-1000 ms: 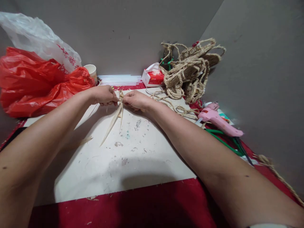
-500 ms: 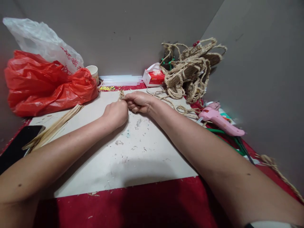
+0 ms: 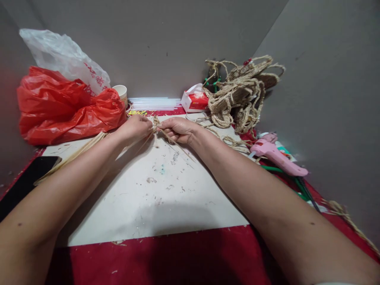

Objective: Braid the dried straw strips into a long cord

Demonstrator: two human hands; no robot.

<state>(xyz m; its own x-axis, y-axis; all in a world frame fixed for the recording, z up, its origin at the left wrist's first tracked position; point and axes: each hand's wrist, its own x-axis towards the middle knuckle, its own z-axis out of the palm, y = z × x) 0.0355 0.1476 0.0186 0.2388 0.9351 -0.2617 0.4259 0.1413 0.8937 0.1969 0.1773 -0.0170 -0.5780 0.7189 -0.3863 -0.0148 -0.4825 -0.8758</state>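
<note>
Between my hands, near the far side of the white board point(image 3: 178, 198), is a small tan piece of braided straw point(image 3: 156, 122). Loose straw strands point(image 3: 178, 146) trail from it toward me, fanning to both sides. My left hand point(image 3: 137, 127) is closed on the piece's left side, its fingertips partly hidden behind the hand. From the right, my right hand point(image 3: 179, 128) pinches the straw between thumb and curled fingers. How the strands are knotted is too small to make out.
At the left are a red plastic bag point(image 3: 68, 107), a phone point(image 3: 26, 182) and flat dry straw leaves point(image 3: 80, 152). Behind stand a paper cup point(image 3: 120, 93), glue sticks point(image 3: 156, 103) and a tissue pack point(image 3: 194, 99). Coiled straw rope point(image 3: 237, 95) and a pink glue gun point(image 3: 276, 156) lie right.
My left hand has shifted left and away from me and turned, uncovering the straw piece and its trailing strands. The right hand stays nearly in place. The whole view has shifted slightly.
</note>
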